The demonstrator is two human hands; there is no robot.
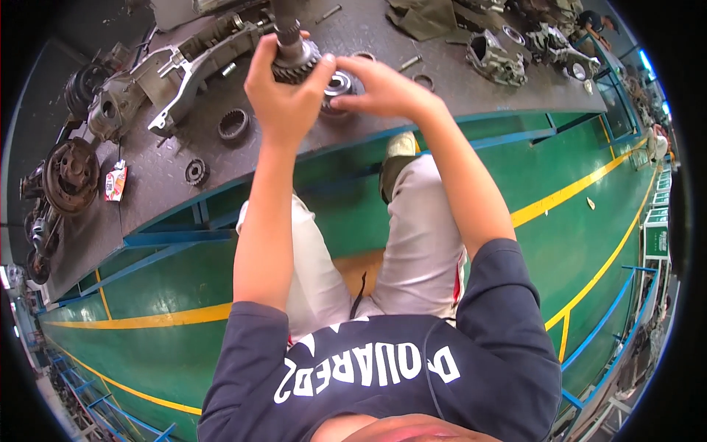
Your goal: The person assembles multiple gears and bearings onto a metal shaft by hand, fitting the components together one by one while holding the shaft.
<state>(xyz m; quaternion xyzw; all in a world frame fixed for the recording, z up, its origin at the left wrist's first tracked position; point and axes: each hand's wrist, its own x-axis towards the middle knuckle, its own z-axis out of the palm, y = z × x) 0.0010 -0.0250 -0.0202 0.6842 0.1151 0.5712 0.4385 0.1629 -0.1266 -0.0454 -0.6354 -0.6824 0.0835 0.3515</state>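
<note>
My left hand [282,107] is closed around a toothed metal gear shaft [292,48], which stands up over the workbench [294,151]. Its thumb lies across the front of the gear teeth, and the other fingers are mostly hidden behind. Just to the right, my right hand [383,88] curves around a shiny round gear part [338,84], with the index finger above and the thumb below. Whether this part is joined to the shaft, I cannot tell. On the bench left of my left hand lie a toothed ring [233,126] and a smaller gear [196,172].
A long aluminium housing [180,85] lies at the back left, near a rusty brake drum [71,177]. Cast housings [495,59] stand at the far right. A bolt [410,63] and a ring [423,81] lie beyond my right hand. The bench has a blue frame [184,237].
</note>
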